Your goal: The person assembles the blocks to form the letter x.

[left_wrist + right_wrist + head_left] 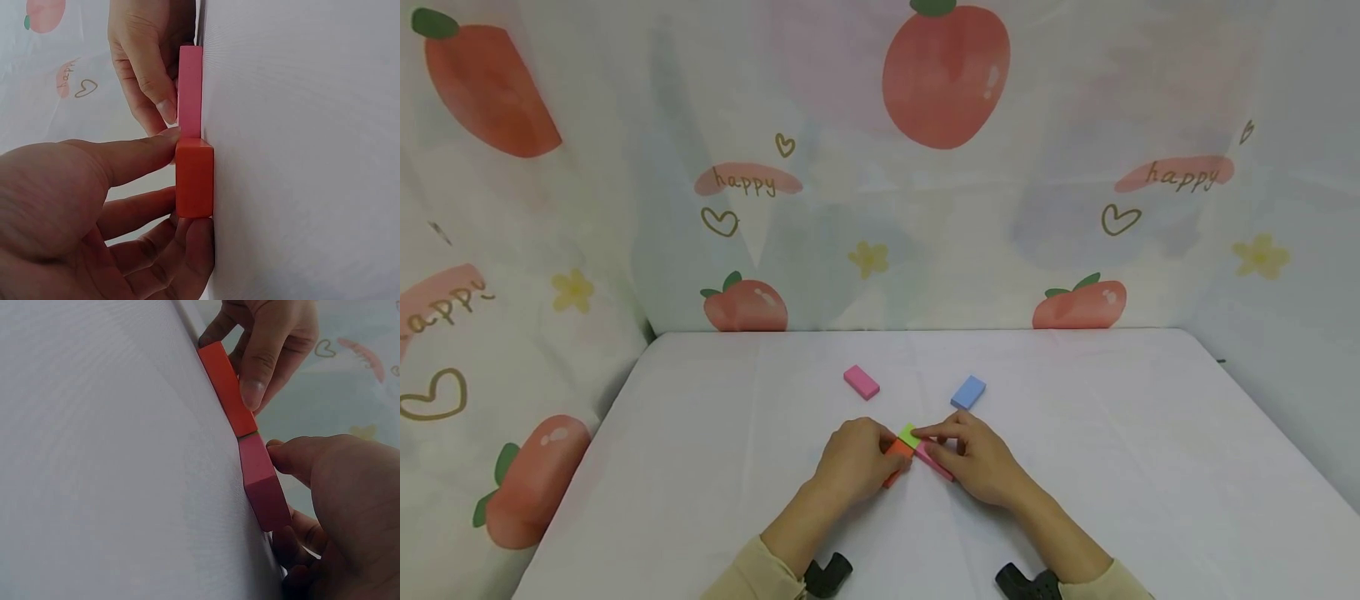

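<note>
My left hand [854, 460] pinches an orange block [897, 457] between thumb and fingers. In the left wrist view, that orange block [195, 181] lies flat on the white surface, its end towards the camera. My right hand [981, 462] grips a pink block [936, 463], thumb on its top, with the index finger reaching to a lime green block [907, 434]. The three blocks meet at their corners and ends, the green one farthest from me and partly hidden by fingers. In the right wrist view the pink block [269, 494] abuts the orange block [228, 390] at an angle.
Beyond the hands lie a second pink block [861, 382] to the left and a blue block [968, 392] to the right. All rest on a white-covered table [700, 467]. A printed cloth backdrop [955, 225] rises behind its far edge.
</note>
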Demonstrator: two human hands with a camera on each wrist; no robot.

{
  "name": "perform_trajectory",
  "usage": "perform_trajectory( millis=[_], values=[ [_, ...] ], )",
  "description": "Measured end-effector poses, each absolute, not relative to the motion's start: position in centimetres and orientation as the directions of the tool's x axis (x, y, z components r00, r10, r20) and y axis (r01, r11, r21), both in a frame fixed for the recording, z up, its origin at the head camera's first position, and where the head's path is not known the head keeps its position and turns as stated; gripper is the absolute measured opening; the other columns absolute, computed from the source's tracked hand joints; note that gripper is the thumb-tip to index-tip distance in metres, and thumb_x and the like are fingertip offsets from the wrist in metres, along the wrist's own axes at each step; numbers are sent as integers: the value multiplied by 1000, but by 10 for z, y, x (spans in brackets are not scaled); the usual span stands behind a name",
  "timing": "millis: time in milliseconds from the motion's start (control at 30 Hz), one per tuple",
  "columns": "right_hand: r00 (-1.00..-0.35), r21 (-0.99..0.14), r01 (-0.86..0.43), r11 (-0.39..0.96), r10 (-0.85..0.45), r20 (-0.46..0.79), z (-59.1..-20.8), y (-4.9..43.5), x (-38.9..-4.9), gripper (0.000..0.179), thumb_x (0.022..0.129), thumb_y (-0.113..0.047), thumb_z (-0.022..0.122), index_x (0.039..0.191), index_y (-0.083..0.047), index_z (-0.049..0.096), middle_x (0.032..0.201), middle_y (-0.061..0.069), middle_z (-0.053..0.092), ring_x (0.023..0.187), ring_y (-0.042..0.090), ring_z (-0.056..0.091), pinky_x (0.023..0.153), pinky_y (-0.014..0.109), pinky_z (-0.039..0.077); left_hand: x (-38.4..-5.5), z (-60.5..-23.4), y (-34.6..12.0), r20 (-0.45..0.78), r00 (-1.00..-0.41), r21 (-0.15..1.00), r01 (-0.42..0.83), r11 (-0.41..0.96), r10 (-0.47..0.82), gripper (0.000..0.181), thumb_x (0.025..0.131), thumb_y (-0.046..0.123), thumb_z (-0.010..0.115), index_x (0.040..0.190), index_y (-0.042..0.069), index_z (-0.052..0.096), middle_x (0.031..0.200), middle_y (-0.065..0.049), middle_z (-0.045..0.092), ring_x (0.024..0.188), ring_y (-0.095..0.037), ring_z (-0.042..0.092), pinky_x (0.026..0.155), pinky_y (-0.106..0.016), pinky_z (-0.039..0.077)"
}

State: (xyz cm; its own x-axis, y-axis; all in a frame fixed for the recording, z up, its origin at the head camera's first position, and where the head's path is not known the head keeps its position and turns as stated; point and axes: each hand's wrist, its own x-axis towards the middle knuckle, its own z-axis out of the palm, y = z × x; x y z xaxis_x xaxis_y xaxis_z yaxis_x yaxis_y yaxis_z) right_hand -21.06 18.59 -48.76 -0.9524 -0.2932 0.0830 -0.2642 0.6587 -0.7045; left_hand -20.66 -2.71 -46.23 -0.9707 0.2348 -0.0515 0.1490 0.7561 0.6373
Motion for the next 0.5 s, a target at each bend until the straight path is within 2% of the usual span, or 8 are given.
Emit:
perform_trajectory(
  millis=[233,500],
  values=[
    [-954,-703,-256,663,-292,71,-488,185,-211,25,97,-22,73,118,-35,79,98,-9,61,76,12,47,62,24,38,-207,-463,-27,-52,-972,637,145,757,229,30,85,29,85,106,8,82,90,3,78,84,-12,65,74,-34,53],
    [-955,-702,-251,667,-289,67,-487,186,-211,26,97,-22,73,118,-36,78,98,-9,61,76,12,47,62,25,38,-207,-462,-27,-61,-973,654,130,745,224,28,85,27,85,105,8,81,80,7,72,74,-10,59,66,-29,48]
  ],
)
